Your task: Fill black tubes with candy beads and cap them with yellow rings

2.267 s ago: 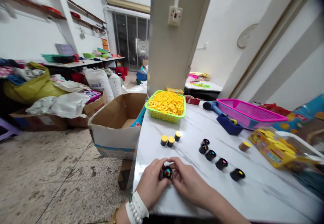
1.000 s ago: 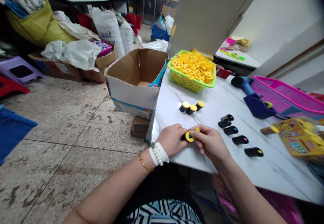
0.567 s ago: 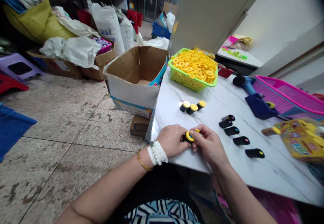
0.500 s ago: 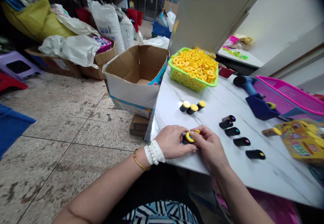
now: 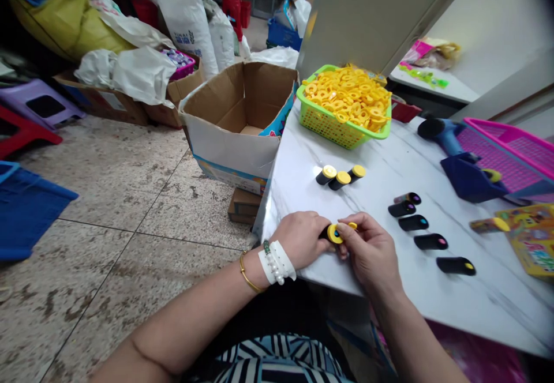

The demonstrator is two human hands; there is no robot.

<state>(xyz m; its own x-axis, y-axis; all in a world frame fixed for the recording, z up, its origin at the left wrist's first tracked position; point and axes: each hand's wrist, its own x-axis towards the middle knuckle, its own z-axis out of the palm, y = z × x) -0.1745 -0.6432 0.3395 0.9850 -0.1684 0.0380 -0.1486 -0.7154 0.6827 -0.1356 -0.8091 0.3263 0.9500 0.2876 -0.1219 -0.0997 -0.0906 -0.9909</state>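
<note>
My left hand (image 5: 300,237) is closed round a small black tube (image 5: 325,233) at the near edge of the white marble table (image 5: 381,164). A yellow ring cap (image 5: 334,233) sits on the tube's end, and my right hand (image 5: 371,250) pinches it, with a second yellow ring (image 5: 352,225) between its fingers. Three black tubes with yellow caps (image 5: 340,176) stand together further back. To the right lies a row of several black tubes with coloured ends (image 5: 426,233). A green basket (image 5: 346,130), heaped with yellow rings, stands at the far side.
An open cardboard box (image 5: 234,123) stands on the floor left of the table. A blue tool (image 5: 454,152) and a pink basket (image 5: 511,158) are at the right, with a yellow printed pack (image 5: 532,236) beside them. Bags, stools and boxes crowd the floor at the back left.
The view has tilted down and shifted left since the earliest frame. The tube then showed a coloured end; a yellow ring cap now covers it. Both hands stay on it.
</note>
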